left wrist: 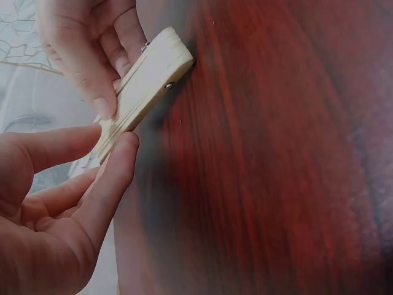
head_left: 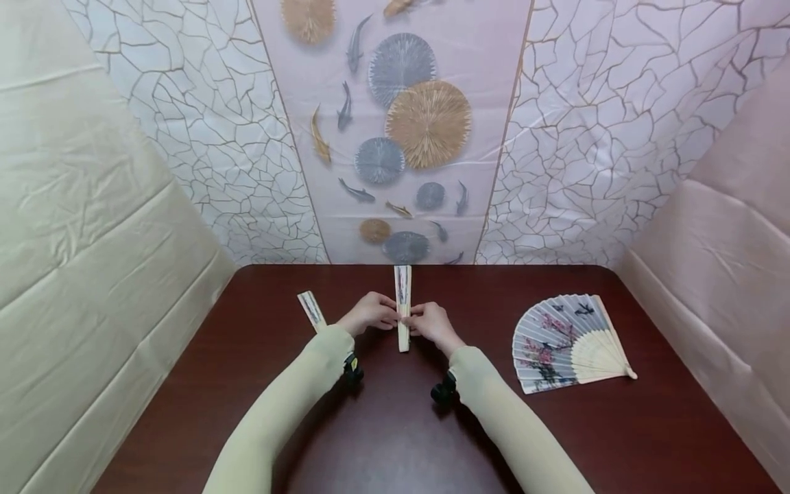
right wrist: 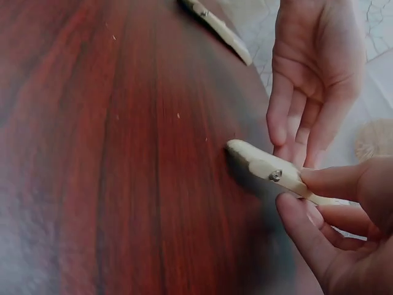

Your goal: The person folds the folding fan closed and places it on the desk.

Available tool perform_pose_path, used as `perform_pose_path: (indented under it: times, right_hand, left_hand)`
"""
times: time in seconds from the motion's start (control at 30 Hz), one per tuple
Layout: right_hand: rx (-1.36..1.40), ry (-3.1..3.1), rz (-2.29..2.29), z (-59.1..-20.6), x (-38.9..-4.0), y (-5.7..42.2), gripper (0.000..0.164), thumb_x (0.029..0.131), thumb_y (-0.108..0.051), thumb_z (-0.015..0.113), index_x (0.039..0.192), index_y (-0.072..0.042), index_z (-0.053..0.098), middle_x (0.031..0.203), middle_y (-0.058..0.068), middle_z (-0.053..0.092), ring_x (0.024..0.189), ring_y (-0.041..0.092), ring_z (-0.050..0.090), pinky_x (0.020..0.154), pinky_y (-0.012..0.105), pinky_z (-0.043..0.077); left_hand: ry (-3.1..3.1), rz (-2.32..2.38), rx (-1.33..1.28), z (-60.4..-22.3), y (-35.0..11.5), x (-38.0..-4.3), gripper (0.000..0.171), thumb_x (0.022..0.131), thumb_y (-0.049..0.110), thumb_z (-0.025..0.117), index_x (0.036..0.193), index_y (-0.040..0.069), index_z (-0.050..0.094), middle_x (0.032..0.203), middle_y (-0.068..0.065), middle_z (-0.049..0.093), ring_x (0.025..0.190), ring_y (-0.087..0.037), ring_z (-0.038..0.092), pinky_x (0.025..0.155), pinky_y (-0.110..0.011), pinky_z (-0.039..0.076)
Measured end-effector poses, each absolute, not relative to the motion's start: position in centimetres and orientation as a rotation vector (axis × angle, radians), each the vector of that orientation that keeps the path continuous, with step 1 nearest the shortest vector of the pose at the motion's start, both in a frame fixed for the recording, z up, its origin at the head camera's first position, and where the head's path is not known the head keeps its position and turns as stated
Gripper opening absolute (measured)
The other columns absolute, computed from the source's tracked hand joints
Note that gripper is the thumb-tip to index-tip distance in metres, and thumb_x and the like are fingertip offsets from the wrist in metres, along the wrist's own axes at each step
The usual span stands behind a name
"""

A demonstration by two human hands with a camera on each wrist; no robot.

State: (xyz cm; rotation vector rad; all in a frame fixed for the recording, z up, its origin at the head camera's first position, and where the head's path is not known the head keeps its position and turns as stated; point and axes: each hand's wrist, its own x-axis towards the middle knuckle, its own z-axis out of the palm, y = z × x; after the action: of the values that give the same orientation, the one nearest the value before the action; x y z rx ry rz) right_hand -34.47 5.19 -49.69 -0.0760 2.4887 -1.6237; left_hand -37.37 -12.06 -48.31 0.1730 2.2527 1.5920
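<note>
Pinching a narrow, folded fan with pale wood-like sticks and a printed leaf [head_left: 403,291] from either side, the left hand [head_left: 373,311] and right hand [head_left: 431,322] hold it lengthwise at the far middle of the glossy red-brown table [head_left: 395,425], a paired grip that probably presses the sticks evenly together. To the left, a second folded pale fan [head_left: 311,309] lies slanted, partly hidden by the sleeve; to the right, a spread grey fan with pink blossoms [head_left: 555,343] lies apart, presumably leaving the hands room.

A glossy dark-red bench [head_left: 382,432] stands before a crackle-patterned backdrop [head_left: 580,137], whose pinkish middle panel [head_left: 487,41] bears printed fish [head_left: 344,106] and discs [head_left: 428,125], between creased pale side sheets [head_left: 99,254].
</note>
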Motion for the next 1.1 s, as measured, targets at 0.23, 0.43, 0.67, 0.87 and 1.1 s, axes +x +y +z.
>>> perform_pose_path:
  times: [0.23, 0.43, 0.67, 0.87, 1.1]
  right_hand:
    - [-0.031, 2.556, -1.58, -50.9, -34.9, 4.4, 0.03, 0.095, -0.009, 0.069, 0.12, 0.007, 0.068, 0.105, 0.018, 0.072, 0.081, 0.021, 0.073, 0.07, 0.03, 0.062]
    - [0.004, 2.611, -1.54, -51.4, -34.8, 3.7, 0.027, 0.092, -0.008, 0.073, 0.115, 0.006, 0.071, 0.1, 0.017, 0.073, 0.072, 0.018, 0.071, 0.065, 0.029, 0.062]
    - [-0.017, 2.629, -1.54, -50.7, -35.2, 4.0, 0.029, 0.093, -0.011, 0.072, 0.117, 0.005, 0.07, 0.103, 0.018, 0.073, 0.07, 0.018, 0.071, 0.064, 0.03, 0.062]
    - [-0.043, 2.601, -1.542, -50.1, -35.8, 6.4, 0.033, 0.096, -0.013, 0.068, 0.124, 0.006, 0.066, 0.103, 0.019, 0.072, 0.074, 0.022, 0.071, 0.065, 0.032, 0.062]
    - [0.0, 2.726, -1.503, -49.2, -37.3, 12.6, 0.033, 0.098, -0.012, 0.064, 0.125, 0.008, 0.065, 0.106, 0.023, 0.071, 0.078, 0.026, 0.071, 0.066, 0.03, 0.062]
  left_hand:
    - [2.246, 1.535, 0.13, -49.2, -12.3, -37.8, 0.037, 0.094, 0.003, 0.068, 0.126, -0.013, 0.059, 0.106, -0.021, 0.071, 0.092, -0.027, 0.072, 0.08, -0.037, 0.062]
    - [2.265, 1.5, 0.103, -49.4, -12.7, -37.1, 0.038, 0.093, 0.001, 0.068, 0.127, -0.014, 0.057, 0.104, -0.02, 0.07, 0.09, -0.026, 0.071, 0.079, -0.037, 0.062]
    - [2.287, 1.472, 0.139, -48.7, -12.8, -37.3, 0.04, 0.092, 0.002, 0.068, 0.127, -0.014, 0.056, 0.1, -0.019, 0.07, 0.083, -0.021, 0.069, 0.077, -0.034, 0.062]
    - [2.334, 1.565, 0.087, -47.7, -12.9, -37.7, 0.039, 0.094, 0.005, 0.067, 0.128, -0.011, 0.058, 0.109, -0.021, 0.069, 0.096, -0.036, 0.07, 0.077, -0.037, 0.063]
    - [2.356, 1.575, 0.148, -47.1, -11.7, -38.9, 0.035, 0.096, 0.006, 0.064, 0.127, -0.01, 0.061, 0.111, -0.021, 0.068, 0.102, -0.039, 0.067, 0.079, -0.036, 0.062]
